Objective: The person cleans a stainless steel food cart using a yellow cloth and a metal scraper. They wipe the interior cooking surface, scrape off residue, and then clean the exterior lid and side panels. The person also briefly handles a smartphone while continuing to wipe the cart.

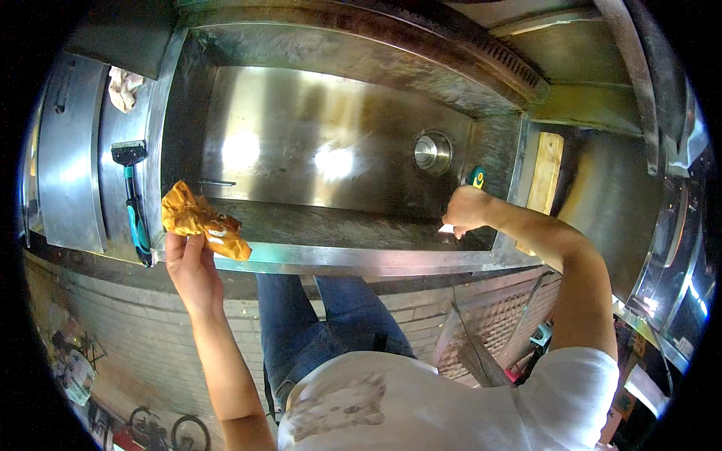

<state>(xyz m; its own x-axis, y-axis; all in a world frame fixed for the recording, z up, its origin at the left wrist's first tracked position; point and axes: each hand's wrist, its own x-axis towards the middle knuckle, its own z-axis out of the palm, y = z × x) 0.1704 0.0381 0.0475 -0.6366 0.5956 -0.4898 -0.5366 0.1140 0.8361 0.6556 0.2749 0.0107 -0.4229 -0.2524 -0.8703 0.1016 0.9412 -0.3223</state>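
Observation:
My left hand pinches a crumpled orange-yellow cloth or wrapper above the front left edge of a metal basin. At the basin's front right inner wall, my right hand is closed around a tool with a green and yellow handle. A pale flat end of that tool shows below the fingers, against the wall. The tool's middle is hidden by my hand. A long-handled scraper with a black head and teal-black handle lies on the metal ledge left of the basin.
A round metal cup or drain fitting is at the basin's right side. A thin metal rod lies at its left. A crumpled whitish cloth rests on the left ledge, and a wooden board lies beyond the right rim.

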